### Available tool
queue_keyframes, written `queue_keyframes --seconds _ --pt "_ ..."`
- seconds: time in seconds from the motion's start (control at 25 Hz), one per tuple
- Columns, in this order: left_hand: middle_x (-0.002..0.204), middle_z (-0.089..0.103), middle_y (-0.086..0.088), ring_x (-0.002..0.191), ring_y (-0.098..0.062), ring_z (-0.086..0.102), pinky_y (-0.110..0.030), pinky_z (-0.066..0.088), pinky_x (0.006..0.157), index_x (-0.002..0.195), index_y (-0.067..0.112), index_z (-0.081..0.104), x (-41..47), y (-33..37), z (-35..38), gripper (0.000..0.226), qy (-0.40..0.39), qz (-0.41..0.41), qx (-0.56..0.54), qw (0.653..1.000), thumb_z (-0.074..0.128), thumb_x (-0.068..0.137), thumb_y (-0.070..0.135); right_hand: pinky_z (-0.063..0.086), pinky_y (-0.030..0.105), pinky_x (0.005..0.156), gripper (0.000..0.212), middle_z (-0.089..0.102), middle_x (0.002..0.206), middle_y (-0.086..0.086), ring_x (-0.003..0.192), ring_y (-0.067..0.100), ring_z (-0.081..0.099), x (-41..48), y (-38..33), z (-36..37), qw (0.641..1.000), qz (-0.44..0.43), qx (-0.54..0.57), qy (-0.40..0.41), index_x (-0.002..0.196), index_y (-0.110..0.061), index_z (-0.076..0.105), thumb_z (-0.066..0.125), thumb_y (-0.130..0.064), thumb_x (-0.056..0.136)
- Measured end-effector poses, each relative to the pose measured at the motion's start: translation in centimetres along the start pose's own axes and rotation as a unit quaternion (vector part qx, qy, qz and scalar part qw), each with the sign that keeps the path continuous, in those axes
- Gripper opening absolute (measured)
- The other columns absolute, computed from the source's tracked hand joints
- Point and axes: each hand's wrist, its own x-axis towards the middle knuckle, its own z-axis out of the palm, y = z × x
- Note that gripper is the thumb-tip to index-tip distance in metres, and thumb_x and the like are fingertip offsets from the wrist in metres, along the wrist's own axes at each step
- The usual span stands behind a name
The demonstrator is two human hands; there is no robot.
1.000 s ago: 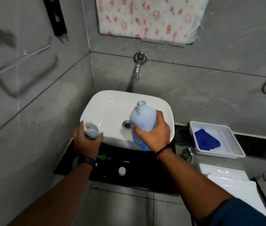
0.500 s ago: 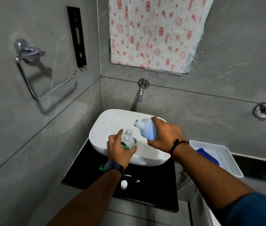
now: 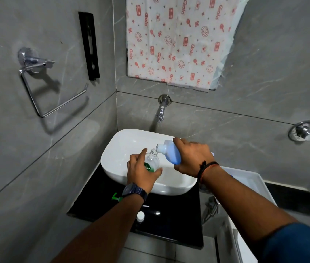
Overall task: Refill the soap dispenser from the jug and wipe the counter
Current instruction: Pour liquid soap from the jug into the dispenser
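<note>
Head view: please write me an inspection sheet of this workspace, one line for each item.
Surface: black counter under a white basin.
Job's things: clear dispenser bottle, open neck, upright over the basin; blue jug tilted, mouth at the bottle's neck; flow cannot be told.
Clutter: green pump head and white cap lying on the counter; white tray at right.
Hands: left hand grips the bottle; right hand grips the jug.
Cables: nothing seen.
Surroundings: grey tiled walls, tap, towel ring, patterned sheet.
</note>
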Motion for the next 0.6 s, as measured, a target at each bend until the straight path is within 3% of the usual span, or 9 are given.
queue_keyframes --seconds 0.12,0.32,0.6 --pt "0.107 0.045 0.004 0.101 -0.021 0.047 -0.028 0.041 0.088 0.127 0.038 0.042 0.11 0.24 -0.12 0.085 0.003 0.001 0.005 1.000 0.077 0.050 0.049 0.043 0.032 0.060 0.062 0.064 0.105 0.003 0.085 0.032 0.063 0.04 0.17 -0.24 1.000 -0.001 0.000 0.005 0.118 -0.021 0.043 0.069 -0.038 0.065" --pt "0.109 0.046 0.002 0.102 -0.022 0.047 -0.028 0.040 0.087 0.127 0.035 0.043 0.16 0.72 -0.31 0.084 0.000 0.006 0.012 1.000 0.079 0.052 0.046 0.035 0.030 0.056 0.058 0.065 0.100 0.002 0.080 0.032 0.063 0.16 0.39 -0.51 1.000 -0.012 -0.021 0.017 0.115 -0.021 0.045 0.069 -0.038 0.065" --pt "0.110 0.046 0.001 0.102 -0.022 0.047 -0.031 0.043 0.085 0.129 0.033 0.042 0.31 0.95 -0.27 0.085 -0.010 0.008 0.022 1.000 0.080 0.054 0.045 0.039 0.030 0.057 0.057 0.066 0.100 0.003 0.080 0.030 0.062 0.36 0.66 -0.65 1.000 -0.017 -0.021 0.010 0.117 -0.021 0.044 0.069 -0.037 0.068"
